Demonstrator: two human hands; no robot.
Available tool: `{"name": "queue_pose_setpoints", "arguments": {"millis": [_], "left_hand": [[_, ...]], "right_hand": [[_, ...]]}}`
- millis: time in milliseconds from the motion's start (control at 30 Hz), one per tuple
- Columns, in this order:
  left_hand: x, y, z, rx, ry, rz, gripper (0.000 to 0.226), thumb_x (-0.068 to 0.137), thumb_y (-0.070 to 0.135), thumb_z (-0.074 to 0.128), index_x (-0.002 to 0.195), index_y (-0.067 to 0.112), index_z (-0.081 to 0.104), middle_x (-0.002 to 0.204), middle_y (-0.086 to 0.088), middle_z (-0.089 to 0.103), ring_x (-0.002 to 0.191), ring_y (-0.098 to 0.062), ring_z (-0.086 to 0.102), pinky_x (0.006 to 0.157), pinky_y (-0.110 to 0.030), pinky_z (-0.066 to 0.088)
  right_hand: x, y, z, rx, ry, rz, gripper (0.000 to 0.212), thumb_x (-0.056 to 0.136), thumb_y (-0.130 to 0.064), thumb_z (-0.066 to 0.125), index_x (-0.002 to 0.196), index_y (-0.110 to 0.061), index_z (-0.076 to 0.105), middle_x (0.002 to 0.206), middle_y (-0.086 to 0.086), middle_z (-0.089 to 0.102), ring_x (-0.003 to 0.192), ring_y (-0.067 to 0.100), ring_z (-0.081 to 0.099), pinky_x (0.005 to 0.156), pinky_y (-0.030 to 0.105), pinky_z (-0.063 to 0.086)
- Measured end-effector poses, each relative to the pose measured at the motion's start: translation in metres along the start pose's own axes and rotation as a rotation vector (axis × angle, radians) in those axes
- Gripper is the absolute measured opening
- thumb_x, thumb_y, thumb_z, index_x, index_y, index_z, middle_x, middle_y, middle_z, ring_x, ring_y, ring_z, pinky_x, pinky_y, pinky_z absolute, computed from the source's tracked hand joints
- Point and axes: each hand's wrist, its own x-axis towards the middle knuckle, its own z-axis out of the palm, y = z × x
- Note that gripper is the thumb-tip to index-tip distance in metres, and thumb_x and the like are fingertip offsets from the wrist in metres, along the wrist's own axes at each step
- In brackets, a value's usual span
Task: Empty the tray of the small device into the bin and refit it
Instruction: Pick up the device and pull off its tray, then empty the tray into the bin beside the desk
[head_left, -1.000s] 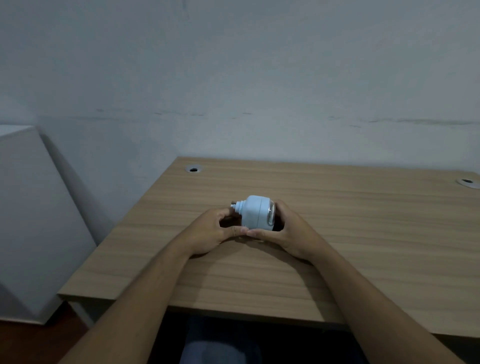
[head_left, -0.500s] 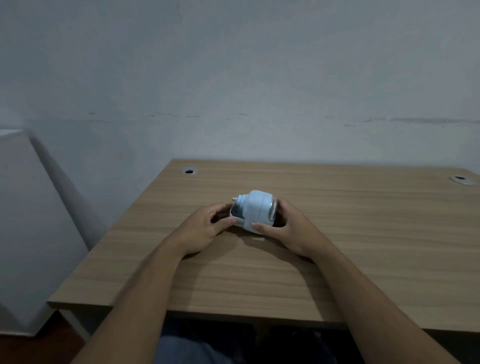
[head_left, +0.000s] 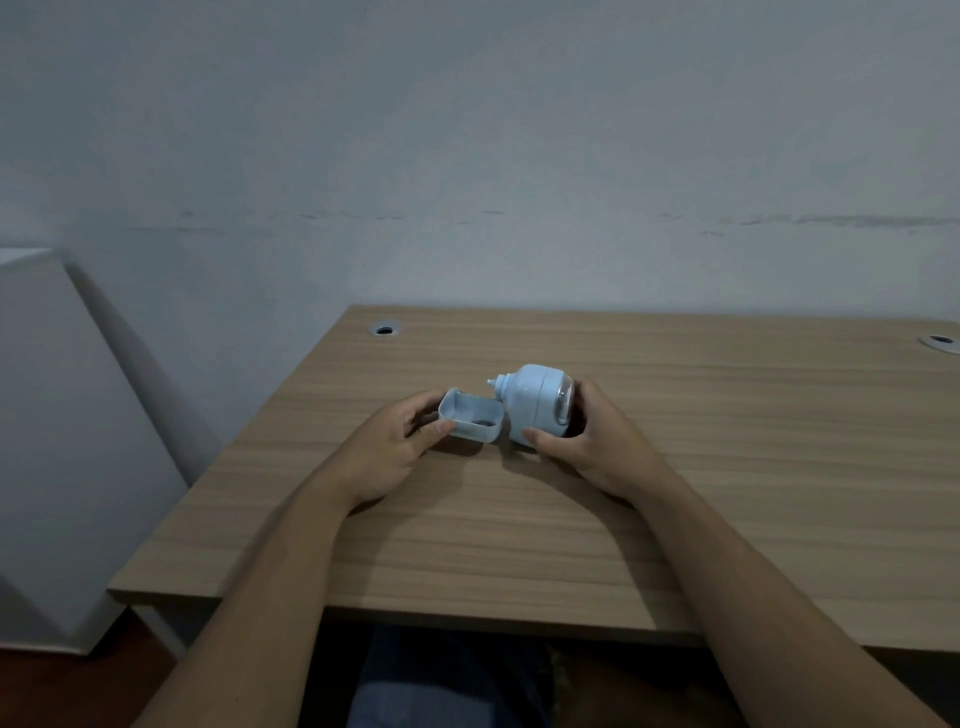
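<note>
A small pale blue device (head_left: 535, 405) with a clear front lies on its side on the wooden desk (head_left: 675, 493). My right hand (head_left: 587, 441) grips it from the right. Its small rectangular tray (head_left: 470, 422) is out of the body, just left of the device, with dark bits in one corner. My left hand (head_left: 400, 447) holds the tray by its left end, thumb on the near wall. No bin shows in this view.
The desk stands against a grey wall, with cable holes at the back left (head_left: 385, 329) and back right (head_left: 939, 340). A white cabinet (head_left: 62, 441) stands left of the desk. My legs are under the front edge.
My left hand has drawn the tray out of the device toward the left. One second ago the tray was inside the body. My right hand has kept hold of the device.
</note>
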Motion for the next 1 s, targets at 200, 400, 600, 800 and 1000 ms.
{"name": "queue_pose_setpoints", "arguments": {"millis": [200, 400, 600, 800, 1000], "left_hand": [[-0.012, 0.002, 0.003, -0.014, 0.006, 0.024, 0.041, 0.113, 0.015, 0.060, 0.155, 0.015, 0.062, 0.146, 0.008, 0.074, 0.137, -0.004, 0.069, 0.107, -0.013, 0.054], [-0.036, 0.008, -0.003, -0.041, 0.016, -0.021, 0.048, 0.112, 0.031, 0.063, 0.159, 0.022, 0.060, 0.148, 0.010, 0.073, 0.137, -0.008, 0.069, 0.121, -0.035, 0.052], [-0.068, 0.014, -0.010, -0.135, 0.065, -0.069, 0.043, 0.113, 0.026, 0.062, 0.155, 0.017, 0.063, 0.144, 0.004, 0.076, 0.135, -0.015, 0.071, 0.121, -0.038, 0.052], [-0.109, 0.017, -0.037, -0.148, 0.107, -0.126, 0.028, 0.112, 0.024, 0.063, 0.139, 0.027, 0.070, 0.140, -0.001, 0.078, 0.133, -0.018, 0.073, 0.117, -0.034, 0.055], [-0.160, 0.048, -0.091, -0.176, 0.195, -0.096, 0.045, 0.097, 0.045, 0.071, 0.141, 0.034, 0.068, 0.139, 0.004, 0.072, 0.132, -0.012, 0.066, 0.107, -0.043, 0.063]], "right_hand": [[-0.006, -0.003, 0.000, -0.021, -0.035, -0.017, 0.058, 0.085, -0.029, 0.093, 0.132, -0.024, 0.060, 0.115, -0.016, 0.073, 0.093, -0.015, 0.068, 0.078, 0.007, 0.053], [-0.016, -0.015, 0.000, -0.044, -0.063, -0.057, 0.064, 0.087, -0.029, 0.092, 0.141, -0.026, 0.057, 0.123, -0.014, 0.072, 0.100, -0.014, 0.068, 0.080, 0.009, 0.052], [-0.031, -0.028, -0.002, 0.110, -0.015, 0.007, 0.084, 0.081, -0.048, 0.095, 0.150, -0.025, 0.052, 0.145, -0.007, 0.065, 0.122, -0.005, 0.066, 0.093, 0.005, 0.052], [-0.047, -0.070, -0.004, 0.022, 0.119, -0.107, 0.074, 0.092, -0.053, 0.082, 0.154, -0.026, 0.053, 0.165, -0.005, 0.045, 0.141, 0.011, 0.045, 0.120, 0.036, 0.041], [-0.055, -0.147, 0.015, -0.057, 0.179, -0.372, 0.033, 0.100, -0.031, 0.079, 0.128, -0.016, 0.072, 0.138, 0.001, 0.069, 0.129, 0.014, 0.067, 0.112, 0.044, 0.056]]}}
